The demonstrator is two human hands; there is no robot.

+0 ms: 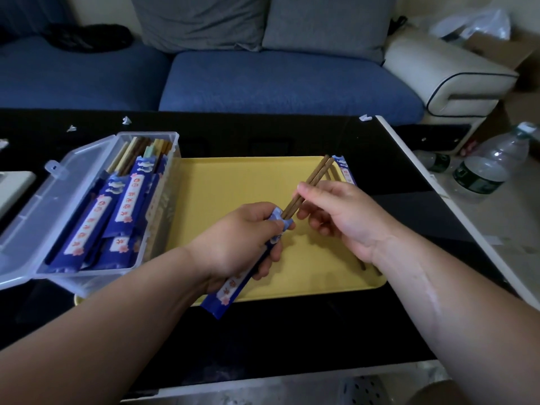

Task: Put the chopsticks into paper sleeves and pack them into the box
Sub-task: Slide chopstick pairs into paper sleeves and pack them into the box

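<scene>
status: sleeving step in hand, insertion just begun. the left hand (242, 238) grips the blue sleeve (230, 287) near its mouth, fingers curled round it. the right hand (336, 211) pinches a pair of brown chopsticks (311, 182) between thumb and fingers. the tips sit at the mouth, and most of their length is outside. the pair and sleeve are held above the yellow tray (233, 182), which lies on the black desk (263, 135). the open clear box (87, 274) stands touching the tray's left edge.

risks, as judged:
- the left fingers press on the mouth; if they flatten it, the tips may catch and tear the paper.
- the two sticks may part under the pinch, so one enters and one slides outside.
- the sleeve's lower end hangs free past the tray's near edge; a hard push may buckle it.
- packs in the box lie crossed and heaped; another laid on top may keep the lid from closing.

count:
- chopsticks in hand: two, one pair.
- sleeves in hand: one.
- spare sleeve (344, 171) on the tray's far right: one seen.
- loose sticks (362, 264) on the tray under the right wrist: at least two ends show; the rest are hidden.
- sleeved packs in the box: about five visible; overlap prevents an exact count.
- unsleeved sticks at the box's far end: several, not countable.
- bottles (493, 162) on the floor at right: two.
</scene>
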